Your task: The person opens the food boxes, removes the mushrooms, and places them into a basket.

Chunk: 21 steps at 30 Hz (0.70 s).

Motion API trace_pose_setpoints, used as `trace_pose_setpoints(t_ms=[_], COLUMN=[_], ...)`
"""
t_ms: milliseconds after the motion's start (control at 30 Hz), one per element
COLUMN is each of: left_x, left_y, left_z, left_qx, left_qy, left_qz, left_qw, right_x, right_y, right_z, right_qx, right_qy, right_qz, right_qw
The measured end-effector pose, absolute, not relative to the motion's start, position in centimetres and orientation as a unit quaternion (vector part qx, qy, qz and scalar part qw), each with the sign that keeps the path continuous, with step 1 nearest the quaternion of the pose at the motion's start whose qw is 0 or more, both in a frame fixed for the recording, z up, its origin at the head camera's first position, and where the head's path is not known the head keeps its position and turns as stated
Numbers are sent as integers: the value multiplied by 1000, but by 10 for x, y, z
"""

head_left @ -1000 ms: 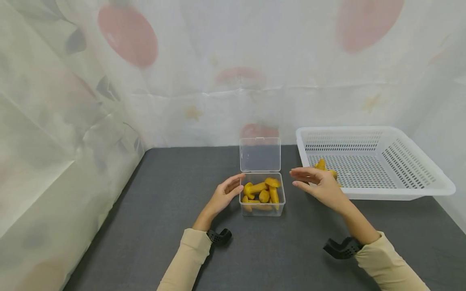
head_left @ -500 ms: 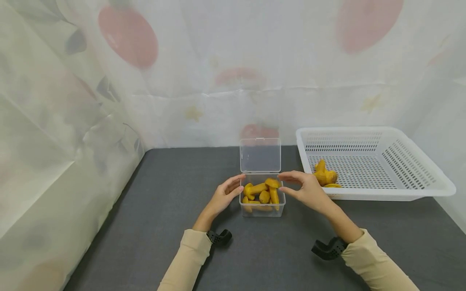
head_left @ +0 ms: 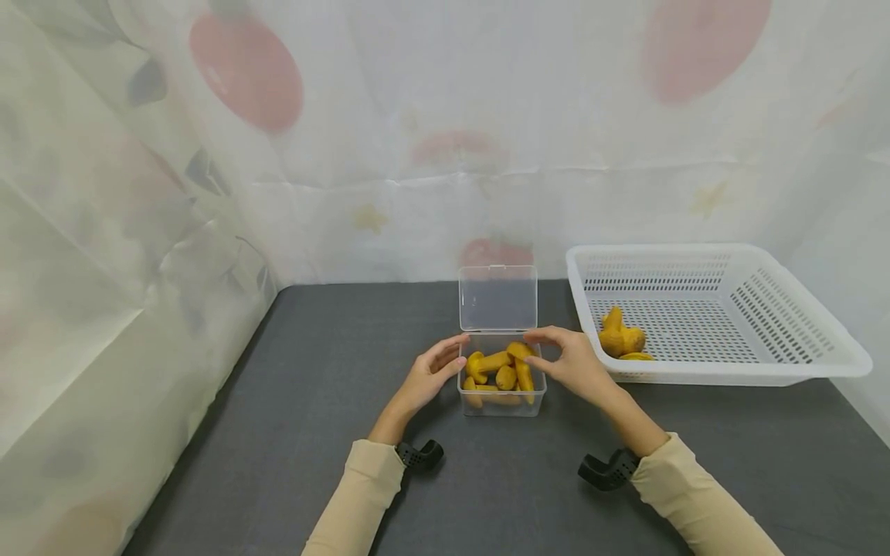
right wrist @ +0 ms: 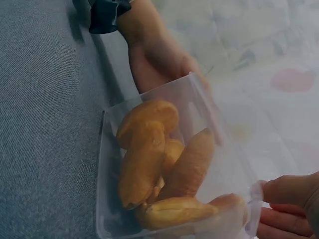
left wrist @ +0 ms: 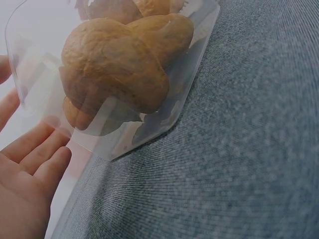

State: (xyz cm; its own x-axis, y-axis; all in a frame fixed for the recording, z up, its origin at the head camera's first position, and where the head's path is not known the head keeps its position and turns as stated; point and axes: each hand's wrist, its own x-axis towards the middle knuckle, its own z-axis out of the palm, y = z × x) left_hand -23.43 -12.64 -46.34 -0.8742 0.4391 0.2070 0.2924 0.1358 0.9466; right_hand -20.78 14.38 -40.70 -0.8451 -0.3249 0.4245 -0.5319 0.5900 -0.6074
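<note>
A clear plastic box [head_left: 498,405] with its lid [head_left: 497,301] raised stands mid-table, filled with several yellow-brown mushrooms [head_left: 494,361]. My left hand [head_left: 429,374] is at the box's left side, fingers extended along the wall; the left wrist view shows its fingertips [left wrist: 62,154] close by the clear plastic. At the right rim is my right hand [head_left: 573,361], thumb and fingers apart near the cap of the rightmost mushroom [head_left: 524,374]. The right wrist view has that hand's thumb [right wrist: 284,190] right at the box's edge, with no mushroom visible in its fingers.
A white perforated basket [head_left: 730,371] stands at the back right with several mushrooms [head_left: 619,336] in its near left corner. Printed cloth [head_left: 382,116] hangs behind the dark grey tabletop [head_left: 334,340]. Both wrists wear black mounts [head_left: 419,454].
My right hand has moved left from beside the basket to the box's right rim, uncovering the mushrooms in the basket. The left hand and the box have stayed in place.
</note>
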Motion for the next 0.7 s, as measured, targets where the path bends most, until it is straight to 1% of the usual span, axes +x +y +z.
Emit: trace_pose_setpoints(t_ms=[133, 367, 700], left_x=[-234, -233, -235], left_y=[-126, -126, -126], left_z=[-463, -462, -465], left_qx=[242, 235, 243], left_qy=[751, 753, 749], left_qz=[611, 612, 613], left_qw=[61, 60, 57], right_x=[-210, -214, -216], right_y=[142, 138, 135], right_z=[-410, -414, -419], right_qx=[233, 246, 249], right_qy=[-890, -888, -879], right_qz=[365, 359, 355], right_qw=[145, 149, 198])
